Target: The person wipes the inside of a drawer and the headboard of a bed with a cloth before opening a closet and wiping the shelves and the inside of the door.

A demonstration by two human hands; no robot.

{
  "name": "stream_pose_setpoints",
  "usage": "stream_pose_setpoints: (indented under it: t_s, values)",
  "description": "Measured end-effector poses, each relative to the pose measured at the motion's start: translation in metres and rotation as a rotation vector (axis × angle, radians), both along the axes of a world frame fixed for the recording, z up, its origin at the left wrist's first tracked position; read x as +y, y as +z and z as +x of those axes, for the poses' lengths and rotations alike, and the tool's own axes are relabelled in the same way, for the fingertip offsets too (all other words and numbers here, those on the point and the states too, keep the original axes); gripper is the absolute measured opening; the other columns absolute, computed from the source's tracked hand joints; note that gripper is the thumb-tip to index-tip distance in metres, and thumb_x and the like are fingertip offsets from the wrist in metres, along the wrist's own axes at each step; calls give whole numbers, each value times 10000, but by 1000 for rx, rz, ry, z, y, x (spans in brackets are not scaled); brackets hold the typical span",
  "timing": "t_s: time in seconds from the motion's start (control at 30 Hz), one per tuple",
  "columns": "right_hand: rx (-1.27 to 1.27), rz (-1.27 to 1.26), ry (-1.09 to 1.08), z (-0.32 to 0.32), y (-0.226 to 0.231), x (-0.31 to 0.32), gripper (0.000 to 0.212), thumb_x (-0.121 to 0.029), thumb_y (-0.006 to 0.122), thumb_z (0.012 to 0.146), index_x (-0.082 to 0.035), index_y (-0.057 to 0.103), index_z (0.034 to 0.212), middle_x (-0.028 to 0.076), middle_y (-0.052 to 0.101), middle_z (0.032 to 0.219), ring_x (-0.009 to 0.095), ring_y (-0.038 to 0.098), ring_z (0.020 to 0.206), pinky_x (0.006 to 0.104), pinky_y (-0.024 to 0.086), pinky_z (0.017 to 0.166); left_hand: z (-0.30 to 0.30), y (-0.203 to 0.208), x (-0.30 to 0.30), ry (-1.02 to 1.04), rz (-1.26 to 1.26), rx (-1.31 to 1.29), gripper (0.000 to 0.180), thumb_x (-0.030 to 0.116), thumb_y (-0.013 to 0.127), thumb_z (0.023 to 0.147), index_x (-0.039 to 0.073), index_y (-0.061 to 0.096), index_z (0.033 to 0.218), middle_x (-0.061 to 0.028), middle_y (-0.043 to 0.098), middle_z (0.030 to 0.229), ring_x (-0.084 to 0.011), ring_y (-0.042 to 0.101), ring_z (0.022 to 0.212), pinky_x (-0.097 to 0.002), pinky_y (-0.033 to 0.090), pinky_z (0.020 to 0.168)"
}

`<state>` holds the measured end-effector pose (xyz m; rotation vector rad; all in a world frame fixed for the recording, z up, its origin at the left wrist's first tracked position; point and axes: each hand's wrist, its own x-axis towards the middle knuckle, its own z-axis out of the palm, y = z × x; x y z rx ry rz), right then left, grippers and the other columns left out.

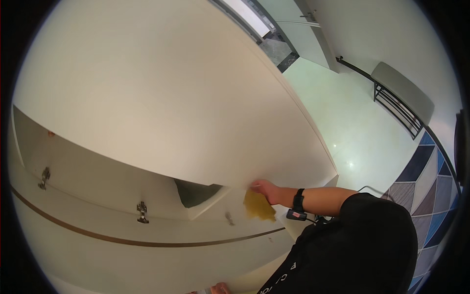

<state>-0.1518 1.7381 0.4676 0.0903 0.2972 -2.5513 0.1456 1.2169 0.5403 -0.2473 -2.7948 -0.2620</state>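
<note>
My right hand (266, 191) is closed on a yellow cloth (258, 208). The cloth hangs below my fingers, against a pale surface beside the lower edge of a large cream panel (166, 93). A black strap with a small black device (296, 214) is on that wrist. Left of the cloth, a dark green-grey area (196, 193) shows in an opening under the panel. My left hand is not in view.
Metal hinges (142, 213) sit along the pale cabinet part below the panel. A brown strip (142, 242) runs beneath them. A grey-topped bench (404, 90) stands at the far right, near a patterned rug (421, 196). A reddish shape (220, 288) at the bottom is unclear.
</note>
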Motion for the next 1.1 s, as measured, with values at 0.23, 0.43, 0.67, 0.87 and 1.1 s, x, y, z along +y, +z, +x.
stream_pose_setpoints:
  t_s: [0.23, 0.43, 0.67, 0.87, 1.1]
  values:
    - [-47, -99, 55, -33, -32, -50, 285, -249, 528, 968, -12, 642, 1079, 164, 704, 1043, 342, 673, 929, 490, 545, 837, -6, -16, -17, -86, -296, 300, 269, 288, 708, 958, 49, 682, 1077, -186, 687, 1017, -351, 614, 921, -492, 483, 814]
    - [-101, -79, -192, -58, -60, -67, 186, -139, 549, 948, -2, 658, 1011, 156, 692, 985, 319, 676, 872, 442, 551, 771, -43, -48, -30, 103, -176, 18, 300, 323, 613, 997, 51, 716, 1071, -192, 692, 989, -362, 627, 942, -535, 496, 844]
    - [-304, -56, -135, -41, -39, -77, 141, -112, 599, 924, 11, 648, 971, 166, 673, 1018, 318, 659, 910, 441, 557, 815, -96, -68, 25, 566, 741, -382, 320, 293, 630, 975, 81, 665, 1212, -136, 669, 1130, -359, 640, 1040, -515, 546, 857]
    - [-411, -142, -131, -10, -46, -78, 202, -157, 616, 894, 5, 646, 1012, 157, 677, 989, 330, 670, 940, 425, 557, 829, -149, 20, 176, 202, 1042, -227, 533, 395, 654, 1012, 67, 536, 1416, -117, 592, 1357, -318, 618, 1178, -472, 541, 922]
    - [712, 589, -339, 49, -91, -73, 183, -159, 665, 864, -18, 666, 982, 145, 689, 946, 285, 681, 891, 399, 567, 781, -147, 160, 319, -191, 1076, -82, 639, 466, 550, 1068, 43, 409, 1526, -139, 465, 1548, -312, 492, 1386, -495, 406, 1125]
